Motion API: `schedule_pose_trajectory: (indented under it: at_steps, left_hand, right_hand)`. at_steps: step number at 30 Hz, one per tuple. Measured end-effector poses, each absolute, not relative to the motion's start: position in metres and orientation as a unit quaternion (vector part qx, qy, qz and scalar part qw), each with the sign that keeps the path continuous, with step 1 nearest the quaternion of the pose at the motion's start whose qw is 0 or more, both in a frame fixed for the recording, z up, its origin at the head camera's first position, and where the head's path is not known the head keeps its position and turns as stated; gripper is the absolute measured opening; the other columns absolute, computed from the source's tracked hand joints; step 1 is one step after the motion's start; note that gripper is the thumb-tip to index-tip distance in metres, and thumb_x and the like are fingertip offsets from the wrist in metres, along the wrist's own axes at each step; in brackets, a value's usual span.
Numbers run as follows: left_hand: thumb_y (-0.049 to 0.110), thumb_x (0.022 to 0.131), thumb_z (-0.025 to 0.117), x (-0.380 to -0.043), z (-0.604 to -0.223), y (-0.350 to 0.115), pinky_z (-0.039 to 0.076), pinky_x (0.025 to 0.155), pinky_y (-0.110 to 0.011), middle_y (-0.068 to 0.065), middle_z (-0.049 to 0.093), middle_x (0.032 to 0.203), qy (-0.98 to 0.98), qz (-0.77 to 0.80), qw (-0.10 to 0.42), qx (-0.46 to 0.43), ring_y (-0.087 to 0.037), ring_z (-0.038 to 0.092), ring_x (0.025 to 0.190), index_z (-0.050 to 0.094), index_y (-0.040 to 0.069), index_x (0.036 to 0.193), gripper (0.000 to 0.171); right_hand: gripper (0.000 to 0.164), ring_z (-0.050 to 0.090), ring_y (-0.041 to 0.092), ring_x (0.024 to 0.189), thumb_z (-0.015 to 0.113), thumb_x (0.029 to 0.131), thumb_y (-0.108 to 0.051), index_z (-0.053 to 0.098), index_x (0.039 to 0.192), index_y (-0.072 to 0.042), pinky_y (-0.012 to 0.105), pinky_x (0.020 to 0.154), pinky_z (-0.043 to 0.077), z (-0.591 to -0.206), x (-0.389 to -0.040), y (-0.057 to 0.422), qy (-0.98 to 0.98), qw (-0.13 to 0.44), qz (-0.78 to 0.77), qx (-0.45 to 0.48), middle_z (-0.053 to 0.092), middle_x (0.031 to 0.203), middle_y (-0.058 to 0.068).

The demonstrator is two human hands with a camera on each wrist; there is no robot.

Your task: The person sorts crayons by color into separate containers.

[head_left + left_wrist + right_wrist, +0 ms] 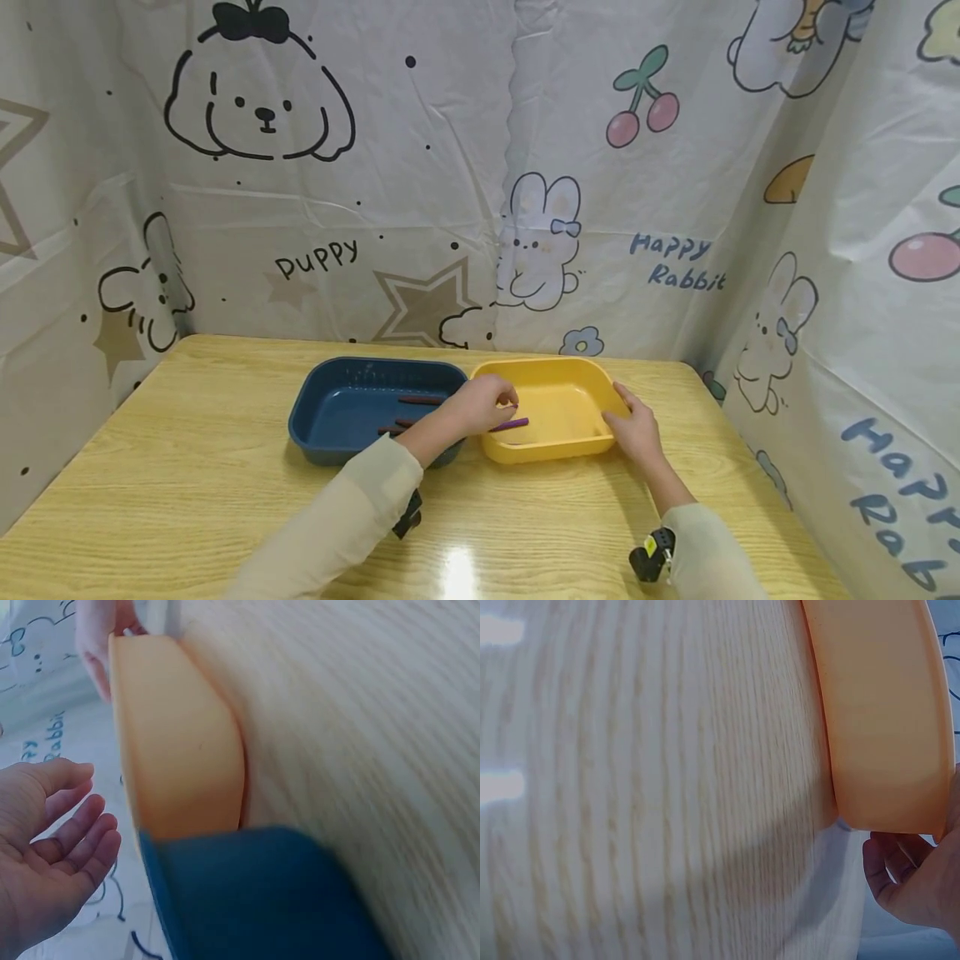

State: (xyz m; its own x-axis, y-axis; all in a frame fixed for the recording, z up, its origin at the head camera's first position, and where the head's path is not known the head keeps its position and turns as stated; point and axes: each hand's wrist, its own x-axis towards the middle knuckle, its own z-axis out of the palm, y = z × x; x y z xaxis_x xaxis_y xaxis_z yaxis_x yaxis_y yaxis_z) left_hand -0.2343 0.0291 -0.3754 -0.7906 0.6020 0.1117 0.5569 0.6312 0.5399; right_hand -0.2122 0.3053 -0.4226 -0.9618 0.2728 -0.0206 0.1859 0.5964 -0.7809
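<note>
In the head view my left hand (483, 406) hovers over the left end of a yellow plastic bin (547, 452). Its fingers are loosely bent, and the left wrist view shows thumb and fingers (82, 832) apart with nothing between them. Just below it a slim purple pencil-like stick (513, 424) lies in the yellow bin, partly covered by the hand. My right hand (636, 425) grips the bin's right end, thumb over the rim and fingers outside. A dark blue bin (322, 457) stands to the left, holding several dark reddish-brown pencil-like sticks (420, 400) at its right side.
Both bins stand side by side on a light wood-grain table (187, 475), near its back edge. A white cloth (420, 192) printed with puppies, rabbits and cherries hangs behind and at both sides. Each wrist carries a small black camera (651, 557).
</note>
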Motion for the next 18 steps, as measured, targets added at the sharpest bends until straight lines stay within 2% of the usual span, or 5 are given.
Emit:
schedule_pose_trajectory:
  at_steps: [11, 18]
  left_hand:
    - [0.016, 0.089, 0.061, -0.239, -0.364, -0.014, 0.049, 0.076, -0.034, -0.006, 0.064, 0.092, 0.916, 0.304, 0.003, 0.263, -0.017, 0.057, 0.083, 0.069, 0.007, 0.1, 0.016]
    - [0.019, 0.09, 0.061, -0.242, -0.366, -0.045, 0.05, 0.079, -0.034, -0.004, 0.065, 0.097, 0.93, 0.306, 0.027, 0.202, -0.017, 0.06, 0.088, 0.067, 0.008, 0.105, 0.02]
  right_hand:
    - [0.06, 0.031, 0.041, 0.134, 0.054, 0.09, -0.013, 0.032, 0.145, -0.005, 0.049, 0.108, 0.031, -0.417, -0.213, 0.307, -0.914, 0.063, 0.388, -0.102, 0.033, 0.146, 0.026]
    - [0.055, 0.039, 0.044, 0.127, 0.052, 0.093, -0.019, 0.035, 0.143, -0.002, 0.051, 0.101, 0.038, -0.409, -0.212, 0.31, -0.926, 0.058, 0.359, -0.099, 0.039, 0.139, 0.03]
